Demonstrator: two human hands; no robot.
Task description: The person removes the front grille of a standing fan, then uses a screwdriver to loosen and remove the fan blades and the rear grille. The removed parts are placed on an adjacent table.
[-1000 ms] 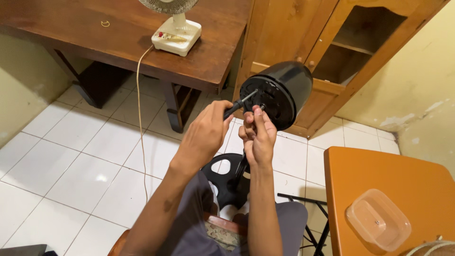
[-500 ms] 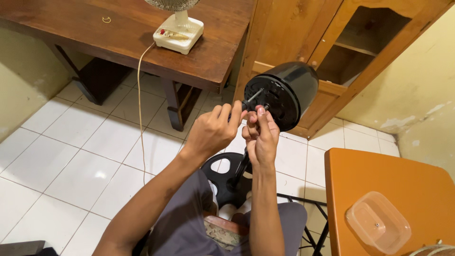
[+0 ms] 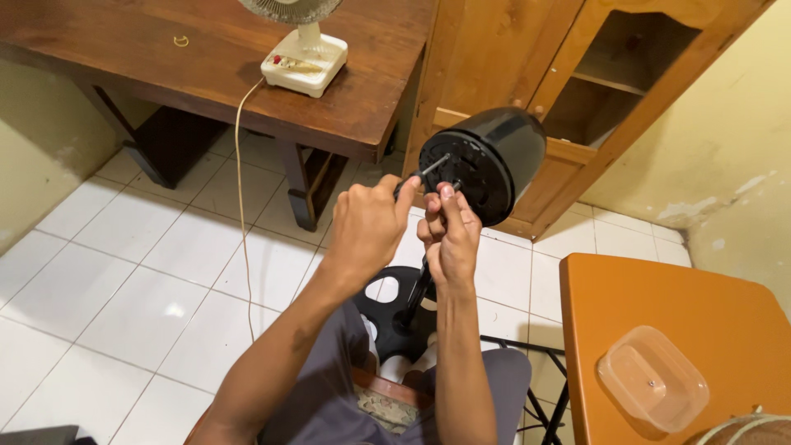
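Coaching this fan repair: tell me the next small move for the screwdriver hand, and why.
Probably turn the screwdriver in place. The left hand grips its handle, its tip meets the black motor housing face, and the right hand fingertips steady that spot.

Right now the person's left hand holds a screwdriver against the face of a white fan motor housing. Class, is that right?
Not quite: the head view shows the fan motor housing is black, not white. The left hand does hold the screwdriver against its face.

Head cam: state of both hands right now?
Left hand: closed on the screwdriver.
Right hand: fingertips pinched at the fan motor housing; contents hidden.
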